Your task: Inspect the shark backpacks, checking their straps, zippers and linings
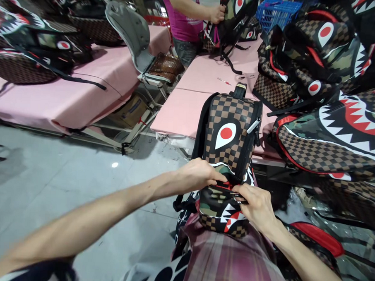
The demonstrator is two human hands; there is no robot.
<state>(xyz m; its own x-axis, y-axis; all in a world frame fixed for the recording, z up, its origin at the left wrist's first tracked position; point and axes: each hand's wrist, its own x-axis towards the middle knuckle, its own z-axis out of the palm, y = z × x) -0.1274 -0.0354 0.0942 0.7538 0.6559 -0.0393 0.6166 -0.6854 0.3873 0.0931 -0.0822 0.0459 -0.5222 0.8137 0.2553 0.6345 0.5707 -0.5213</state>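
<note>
A brown checkered backpack [231, 130] with a red-and-white eye and shark-mouth print rests against my lap and the edge of a pink table [179, 109]. My left hand [197, 174] is closed on the backpack's front pocket edge. My right hand [254, 203] pinches the same pocket edge, fingers closed around what looks like the zipper area. A silver zipper pull [253, 126] shows on the bag's right side.
Several matching backpacks [330, 134] are piled at the right. More backpacks [33, 42] lie on the left pink table. Another person in a pink shirt [183, 16] holds a backpack at the far table. A blue basket [275, 12] and a pen [223, 80] lie beyond.
</note>
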